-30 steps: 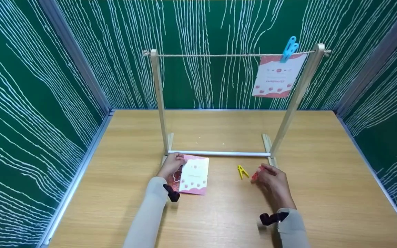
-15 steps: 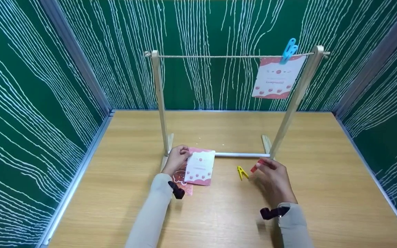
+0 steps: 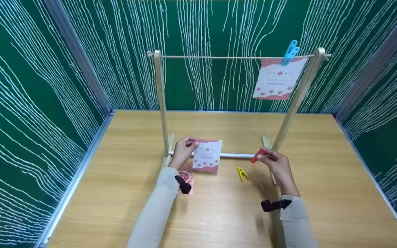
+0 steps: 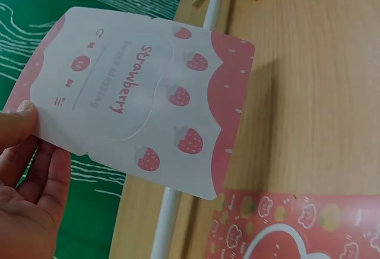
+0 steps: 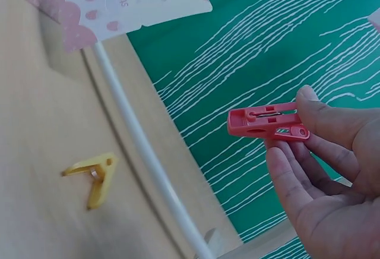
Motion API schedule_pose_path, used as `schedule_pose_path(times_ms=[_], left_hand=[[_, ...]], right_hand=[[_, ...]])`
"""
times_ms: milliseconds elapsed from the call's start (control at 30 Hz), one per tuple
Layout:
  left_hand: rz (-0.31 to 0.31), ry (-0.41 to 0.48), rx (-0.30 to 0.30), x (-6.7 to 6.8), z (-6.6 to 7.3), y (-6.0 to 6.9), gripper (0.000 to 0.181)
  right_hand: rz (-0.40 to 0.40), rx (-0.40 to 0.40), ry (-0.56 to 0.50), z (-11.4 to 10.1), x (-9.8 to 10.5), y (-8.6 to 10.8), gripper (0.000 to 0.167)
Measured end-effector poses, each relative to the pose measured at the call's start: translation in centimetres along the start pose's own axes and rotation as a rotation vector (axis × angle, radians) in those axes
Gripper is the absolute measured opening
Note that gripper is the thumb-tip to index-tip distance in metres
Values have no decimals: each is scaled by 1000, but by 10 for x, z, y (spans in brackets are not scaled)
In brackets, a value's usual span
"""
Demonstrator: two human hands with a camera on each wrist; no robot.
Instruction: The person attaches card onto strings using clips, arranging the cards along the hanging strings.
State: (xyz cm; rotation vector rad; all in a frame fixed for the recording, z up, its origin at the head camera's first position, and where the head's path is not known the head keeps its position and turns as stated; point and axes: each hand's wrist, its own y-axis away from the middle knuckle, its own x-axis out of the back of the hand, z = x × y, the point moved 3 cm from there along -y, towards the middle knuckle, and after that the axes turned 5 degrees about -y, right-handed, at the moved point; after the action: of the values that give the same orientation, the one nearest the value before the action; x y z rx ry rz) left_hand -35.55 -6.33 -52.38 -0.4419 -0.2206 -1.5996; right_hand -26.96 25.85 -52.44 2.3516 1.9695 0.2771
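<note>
My left hand pinches a pink and white strawberry card by its upper left corner, raised off the table in front of the white rod. In the left wrist view the thumb lies on the corner of the card. A red clothespin is held between the thumb and fingers of my right hand. On the table just left of that hand lies a yellow clothespin. Below the left wrist a red patterned card lies flat, partly hidden by the wrist camera.
A wooden frame stands on the table, with a string tied between its posts and a white rod low down. From the string's right end hangs another strawberry card, under a blue clothespin. Green walls enclose the table.
My left hand has lifted the strawberry card up and to the right, off the red card, which shows more now. My right hand has risen slightly with the red clothespin.
</note>
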Motion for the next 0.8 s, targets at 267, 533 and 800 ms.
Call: schedule_pose_path(times_ms=[267, 533, 800], left_hand=[[7, 1, 38, -1, 15, -4, 16], [19, -14, 0, 0, 38, -10, 18], [11, 20, 7, -2, 58, -14, 23]], right_hand=[[-5, 43, 57, -21, -3, -3, 58], [-12, 102, 46, -42, -7, -7, 60], [-17, 129, 39, -61, -7, -9, 62]])
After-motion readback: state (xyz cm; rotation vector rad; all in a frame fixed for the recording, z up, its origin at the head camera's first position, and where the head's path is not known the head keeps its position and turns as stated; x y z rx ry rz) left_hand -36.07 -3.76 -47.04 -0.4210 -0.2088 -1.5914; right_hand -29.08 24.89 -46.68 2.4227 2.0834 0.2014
